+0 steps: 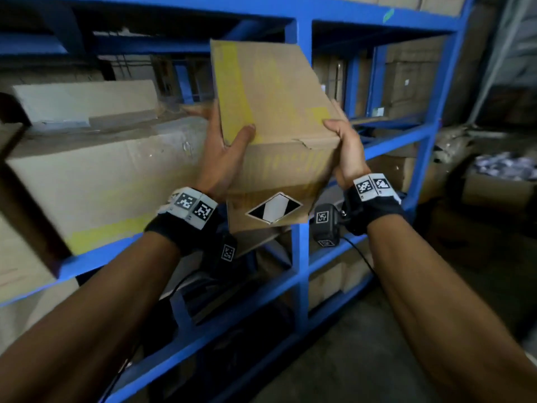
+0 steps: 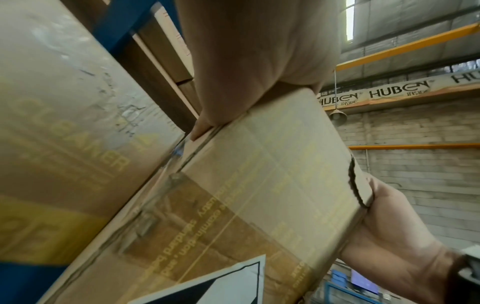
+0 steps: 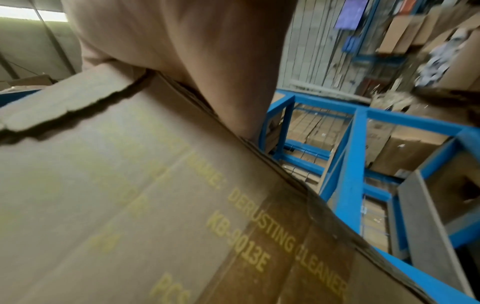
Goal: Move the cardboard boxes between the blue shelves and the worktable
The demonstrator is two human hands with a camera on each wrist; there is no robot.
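Gripping the tilted cardboard box (image 1: 273,135) between them, left hand (image 1: 223,158) and right hand (image 1: 348,152) curl fingers (image 1: 242,136) over its edges.

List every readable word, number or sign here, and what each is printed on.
"NAME: DERUSTING CLEANER", "KB-9013E": yellow print on the brown cardboard box held between both hands.
Black-and-white diamond label, no words: same box.
"CLEANER" (opening letters unclear): large cardboard box on the blue shelf.
"HUBEN INSIDE", repeated: banner on the far wall.
Square coded markers: wristbands.
Other yellow print: too blurred.
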